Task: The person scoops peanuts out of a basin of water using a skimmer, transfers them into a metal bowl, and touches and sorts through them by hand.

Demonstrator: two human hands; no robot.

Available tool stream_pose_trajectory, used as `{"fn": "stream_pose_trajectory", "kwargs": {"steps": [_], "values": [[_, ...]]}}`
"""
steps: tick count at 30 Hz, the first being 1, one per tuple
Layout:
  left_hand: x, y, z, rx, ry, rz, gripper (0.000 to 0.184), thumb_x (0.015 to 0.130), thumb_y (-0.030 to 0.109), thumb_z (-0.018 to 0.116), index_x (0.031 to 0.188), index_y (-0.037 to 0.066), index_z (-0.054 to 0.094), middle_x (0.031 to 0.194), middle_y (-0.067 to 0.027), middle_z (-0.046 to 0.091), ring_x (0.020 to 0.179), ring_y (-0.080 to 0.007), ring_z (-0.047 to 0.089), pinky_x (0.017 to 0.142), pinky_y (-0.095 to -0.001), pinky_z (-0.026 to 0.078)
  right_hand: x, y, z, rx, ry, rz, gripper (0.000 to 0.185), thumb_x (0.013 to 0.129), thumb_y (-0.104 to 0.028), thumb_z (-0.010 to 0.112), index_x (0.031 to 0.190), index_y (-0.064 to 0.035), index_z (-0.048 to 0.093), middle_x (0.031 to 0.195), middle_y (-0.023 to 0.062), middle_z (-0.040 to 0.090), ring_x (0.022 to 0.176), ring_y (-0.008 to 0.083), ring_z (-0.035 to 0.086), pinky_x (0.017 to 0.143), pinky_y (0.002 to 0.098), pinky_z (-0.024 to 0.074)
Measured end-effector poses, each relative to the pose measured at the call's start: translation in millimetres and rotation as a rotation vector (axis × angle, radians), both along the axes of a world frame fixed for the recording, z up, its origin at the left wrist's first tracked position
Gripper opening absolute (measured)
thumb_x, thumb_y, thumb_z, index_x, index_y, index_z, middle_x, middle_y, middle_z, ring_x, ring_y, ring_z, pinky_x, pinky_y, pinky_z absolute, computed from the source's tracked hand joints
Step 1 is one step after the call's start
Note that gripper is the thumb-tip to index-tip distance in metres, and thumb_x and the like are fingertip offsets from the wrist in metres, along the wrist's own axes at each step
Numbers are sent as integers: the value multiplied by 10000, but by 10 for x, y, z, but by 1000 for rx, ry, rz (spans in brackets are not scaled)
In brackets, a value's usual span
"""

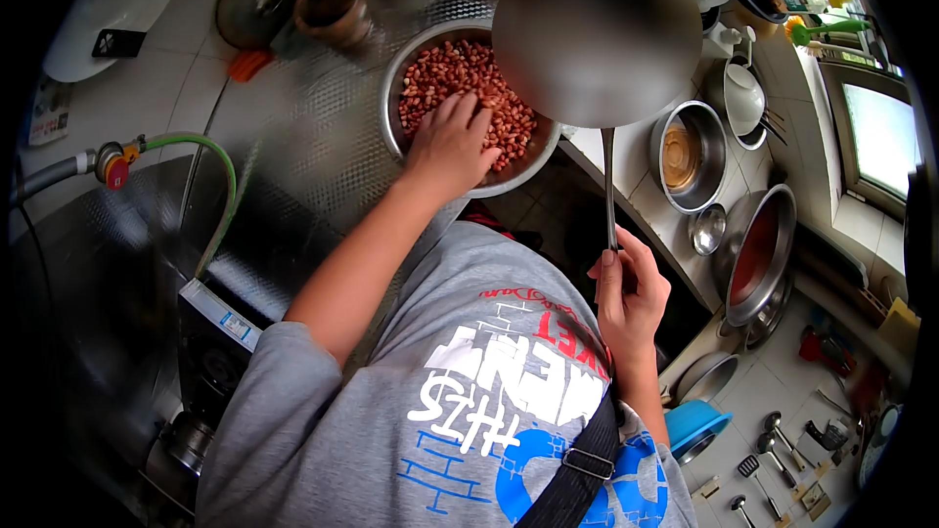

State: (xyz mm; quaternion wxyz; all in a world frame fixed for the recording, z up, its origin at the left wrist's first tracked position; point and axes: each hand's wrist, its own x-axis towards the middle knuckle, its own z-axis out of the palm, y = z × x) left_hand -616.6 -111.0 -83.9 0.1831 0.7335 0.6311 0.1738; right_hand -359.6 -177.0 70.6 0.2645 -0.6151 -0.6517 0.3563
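— In the head view, where do the red-skinned peanuts [445, 78] lie from your fingers?

— Right under the fingers of my left hand [452, 142]. They spread across the steel basin [389, 110], ahead of my fingertips and out to both sides, and my wrist crosses its near left rim.

— Is that hand gripping any?

— I can't make that out. The fingers reach forward, slightly bent, tips against the peanuts, thumb off to the right; the back of my hand hides what is beneath.

— And the other of the 2?

— My right hand [631, 284] has thumb and fingers pinched around the slim handle [608, 186] of a round metal utensil [597, 39]. Its broad head is too blurred to name more closely.

— Which way does it point?

— The handle's long axis runs away from me, the head at the far end, hiding the basin's right part. Whether they touch, I can't judge. My left hand is the nearer to the peanuts; my right is well apart from them, closer to my body.
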Motion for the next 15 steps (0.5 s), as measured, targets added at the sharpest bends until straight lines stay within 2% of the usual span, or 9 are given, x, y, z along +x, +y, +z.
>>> {"fn": "stream_pose_trajectory", "kwargs": {"steps": [3, 7, 15], "values": [[109, 16, 13, 1, 14, -113, 508, 897, 360, 750, 1292, 52, 664, 1509, -187, 511, 1420, -372, 451, 1136, -522, 402, -6, -15, -8, -5, 2, -6, 300, 943, 82, 652, 1237, 24, 681, 773, 88, 690, 649, 130, 704, 605, 258, 554], [71, -45, 256, -282, 126, -208, 493, 905, 353, 733, 1313, 83, 675, 1537, -182, 502, 1431, -385, 441, 1144, -539, 388, 11, -25, 10, -8, 6, -10, 307, 940, 87, 644, 1238, 25, 681, 789, 89, 695, 660, 133, 709, 609, 259, 559], [-132, -422, 410, -324, 321, -190, 433, 935, 315, 702, 1284, 62, 675, 1559, -196, 479, 1486, -393, 381, 1226, -560, 286, 20, -26, 4, -32, 24, -32, 305, 943, 85, 640, 1238, 27, 684, 812, 95, 699, 669, 132, 701, 623, 264, 557]]}}
